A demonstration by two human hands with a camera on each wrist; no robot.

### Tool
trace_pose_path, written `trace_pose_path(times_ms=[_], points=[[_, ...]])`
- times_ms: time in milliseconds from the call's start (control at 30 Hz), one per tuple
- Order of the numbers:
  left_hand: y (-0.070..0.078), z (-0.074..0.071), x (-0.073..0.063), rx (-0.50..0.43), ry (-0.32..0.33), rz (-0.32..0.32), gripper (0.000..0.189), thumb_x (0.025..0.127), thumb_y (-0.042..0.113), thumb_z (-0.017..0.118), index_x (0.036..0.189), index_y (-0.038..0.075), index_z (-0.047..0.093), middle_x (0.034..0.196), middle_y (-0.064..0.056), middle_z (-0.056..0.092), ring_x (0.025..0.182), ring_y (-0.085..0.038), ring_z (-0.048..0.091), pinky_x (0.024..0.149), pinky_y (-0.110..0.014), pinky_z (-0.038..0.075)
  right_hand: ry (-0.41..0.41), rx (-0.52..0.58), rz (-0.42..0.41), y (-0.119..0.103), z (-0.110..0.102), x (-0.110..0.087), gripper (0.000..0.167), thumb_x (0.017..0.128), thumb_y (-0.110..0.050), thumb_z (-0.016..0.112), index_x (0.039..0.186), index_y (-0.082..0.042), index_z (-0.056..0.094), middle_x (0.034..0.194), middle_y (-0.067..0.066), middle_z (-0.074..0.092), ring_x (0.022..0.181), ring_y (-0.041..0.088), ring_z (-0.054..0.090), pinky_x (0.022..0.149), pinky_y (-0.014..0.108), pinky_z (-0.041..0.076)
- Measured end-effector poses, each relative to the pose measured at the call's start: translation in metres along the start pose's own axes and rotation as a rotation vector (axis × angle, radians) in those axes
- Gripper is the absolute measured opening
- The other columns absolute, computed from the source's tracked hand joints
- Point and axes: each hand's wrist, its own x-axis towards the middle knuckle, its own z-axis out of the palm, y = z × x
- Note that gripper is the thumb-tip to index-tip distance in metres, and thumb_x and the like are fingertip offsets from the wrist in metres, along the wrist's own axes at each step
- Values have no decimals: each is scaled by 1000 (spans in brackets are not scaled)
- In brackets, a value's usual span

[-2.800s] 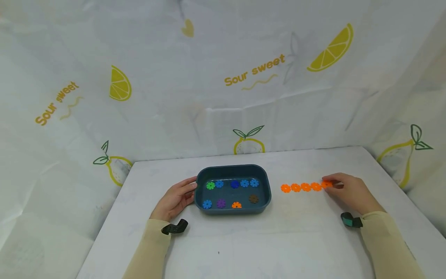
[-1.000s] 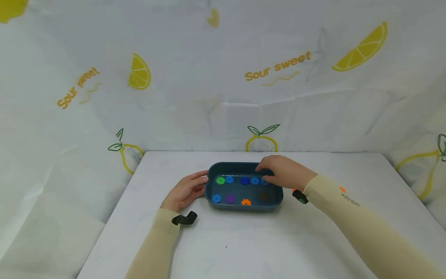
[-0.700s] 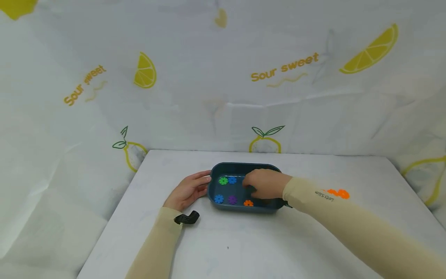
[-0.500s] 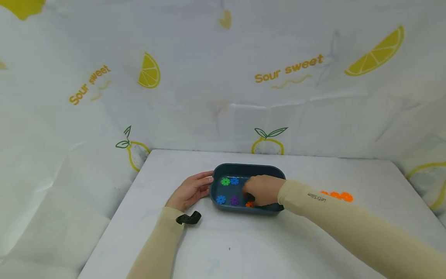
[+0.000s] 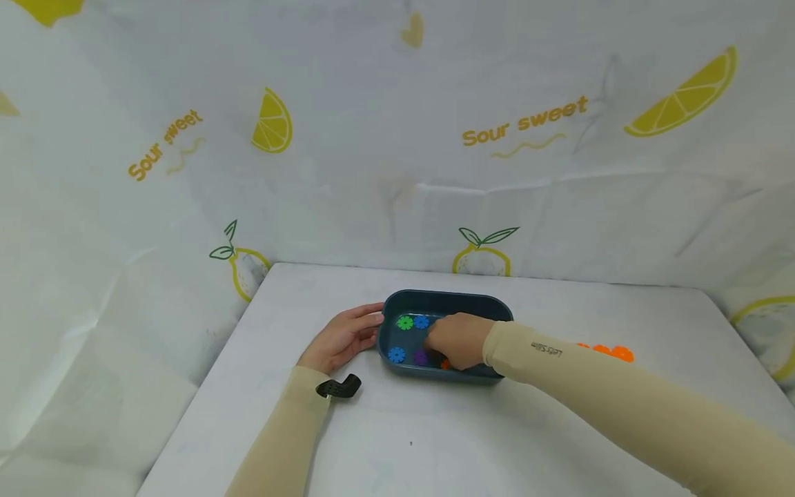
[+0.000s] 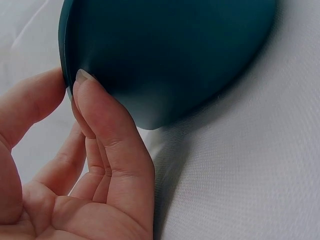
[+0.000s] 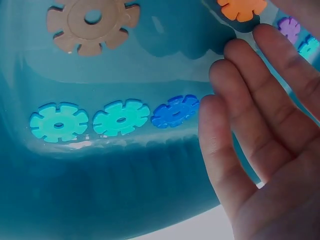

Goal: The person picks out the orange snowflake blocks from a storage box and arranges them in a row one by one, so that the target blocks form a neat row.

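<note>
My left hand [image 5: 341, 338] pinches the rim at the left end of a dark teal tray [image 5: 428, 373]; the left wrist view shows the rim between its fingertips [image 6: 107, 107]. My right hand [image 5: 459, 339] is inside the tray, fingers loosely bent and holding nothing. In the right wrist view its fingertips lie right by an orange snowflake disc [image 7: 243, 9]. Other notched discs lie on the tray floor: green [image 5: 405, 323], blue [image 5: 396, 355], purple [image 5: 420, 357], dark blue [image 7: 175, 112], light blue [image 7: 59, 123] and brown [image 7: 60, 35]. My right hand hides several of them in the head view.
To the right of the tray, orange snowflake discs [image 5: 622, 353] lie in a row on the white table [image 5: 397, 442], partly covered by my right sleeve [image 5: 590, 379]. A white cloth with lemon prints [image 5: 373, 138] hangs behind the table.
My right hand has let go of the orange disc at the row's right end and moved left into the tray, then further left within it. The left hand stays at the rim.
</note>
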Motion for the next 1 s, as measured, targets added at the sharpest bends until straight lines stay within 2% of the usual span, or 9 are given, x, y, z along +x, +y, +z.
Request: trace_pose_path(times_ms=[200, 400, 633, 800, 1000], points=[[1, 2, 2, -6, 17, -5, 47, 104, 21, 75, 150, 16, 64, 137, -7, 73, 103, -14, 70, 90, -26, 60, 11, 34, 28, 6, 3, 4, 19, 93, -6, 81, 109, -15, 81, 96, -4, 77, 79, 12, 60, 89, 35, 63], [0, 1, 3, 3, 19, 0, 50, 104, 22, 75, 152, 15, 62, 137, -7, 72, 102, -13, 70, 89, -25, 60, 17, 40, 73, 9, 4, 7, 10, 91, -11, 85, 97, -16, 78, 89, -5, 73, 75, 14, 59, 83, 33, 62], [-4, -2, 2, -13, 22, -9, 50, 103, 21, 76, 151, 15, 62, 140, -8, 71, 106, -14, 71, 91, -27, 60, 10, 46, 86, 8, 2, 10, 12, 91, -14, 86, 99, -15, 78, 90, -4, 70, 78, 15, 58, 84, 33, 61], [-5, -2, 1, -16, 16, -12, 50, 103, 21, 76, 150, 16, 63, 142, -8, 70, 107, -15, 71, 93, -27, 60, 18, 118, 96, 14, -4, 9, 15, 90, -18, 88, 99, -17, 77, 89, -6, 70, 77, 13, 59, 81, 32, 60], [-3, 0, 2, -13, 17, -11, 50, 102, 23, 78, 150, 17, 64, 140, -9, 71, 105, -15, 70, 92, -26, 60, 66, 253, 122, 29, -16, 3, 15, 92, -16, 83, 102, -20, 73, 89, -8, 68, 80, 12, 60, 80, 31, 58]])
